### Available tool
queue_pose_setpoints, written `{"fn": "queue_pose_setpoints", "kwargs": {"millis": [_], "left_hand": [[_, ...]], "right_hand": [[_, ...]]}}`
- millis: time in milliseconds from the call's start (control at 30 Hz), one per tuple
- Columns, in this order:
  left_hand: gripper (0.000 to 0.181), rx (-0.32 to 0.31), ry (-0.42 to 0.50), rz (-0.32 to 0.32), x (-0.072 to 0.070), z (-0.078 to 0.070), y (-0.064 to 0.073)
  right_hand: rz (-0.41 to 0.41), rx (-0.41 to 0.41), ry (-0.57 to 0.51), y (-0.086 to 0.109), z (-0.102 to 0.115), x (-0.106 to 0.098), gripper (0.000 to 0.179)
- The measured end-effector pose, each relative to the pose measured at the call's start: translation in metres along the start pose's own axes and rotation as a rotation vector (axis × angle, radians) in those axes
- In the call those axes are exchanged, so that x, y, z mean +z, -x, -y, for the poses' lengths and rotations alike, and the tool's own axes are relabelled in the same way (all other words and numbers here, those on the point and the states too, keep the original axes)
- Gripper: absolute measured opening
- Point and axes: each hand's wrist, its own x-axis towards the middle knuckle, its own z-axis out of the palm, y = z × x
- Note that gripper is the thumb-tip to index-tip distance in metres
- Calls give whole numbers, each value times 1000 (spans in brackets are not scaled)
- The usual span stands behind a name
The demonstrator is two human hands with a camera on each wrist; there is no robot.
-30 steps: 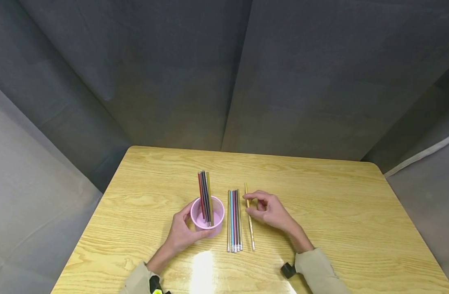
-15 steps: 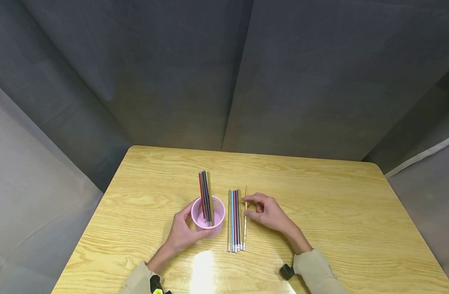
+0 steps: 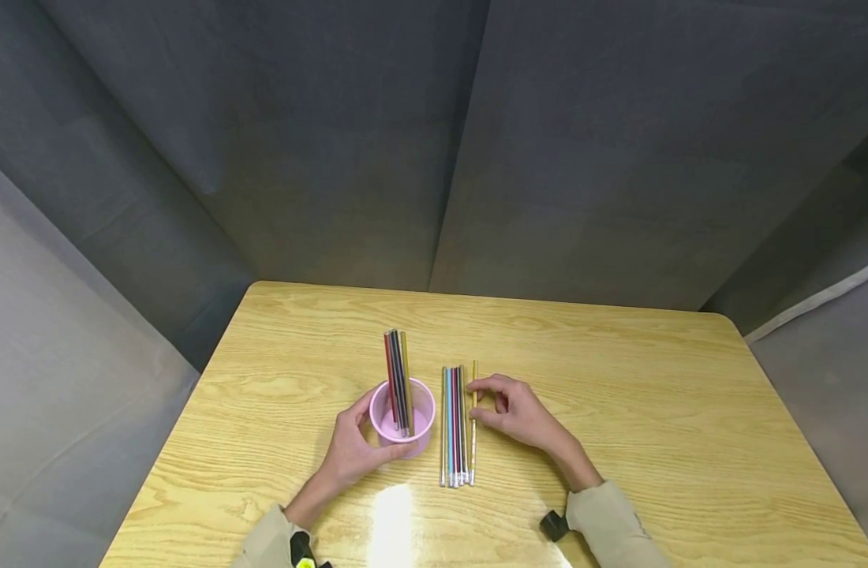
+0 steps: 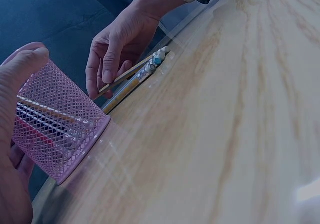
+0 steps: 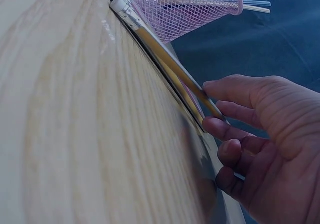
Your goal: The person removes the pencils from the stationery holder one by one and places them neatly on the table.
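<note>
Pinching a yellow pencil, the right grip seems narrow; the left grip clasps a cup.

table: one; light yellow-brown, wood-grain top, far corners rounded. dark grey backdrop: cloth, behind the table's far edge; slanting dark seam or fold meeting that edge near the middle. pale grey cloth: left of the table, sloping down beside it. grey side cloth: right of the table, pale strip along its upper border. light: white glare patch on the table's near part, left of centre.
</note>
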Motion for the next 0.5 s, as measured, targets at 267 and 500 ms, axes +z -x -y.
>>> {"fn": "queue_pose_setpoints", "kwargs": {"millis": [267, 500], "left_hand": [[90, 34, -3, 3, 0, -1, 0], [91, 58, 2, -6, 0, 2, 0]], "right_hand": [[3, -18, 30, 0, 1, -1, 35], [-31, -57, 21, 0, 4, -4, 35]]}}
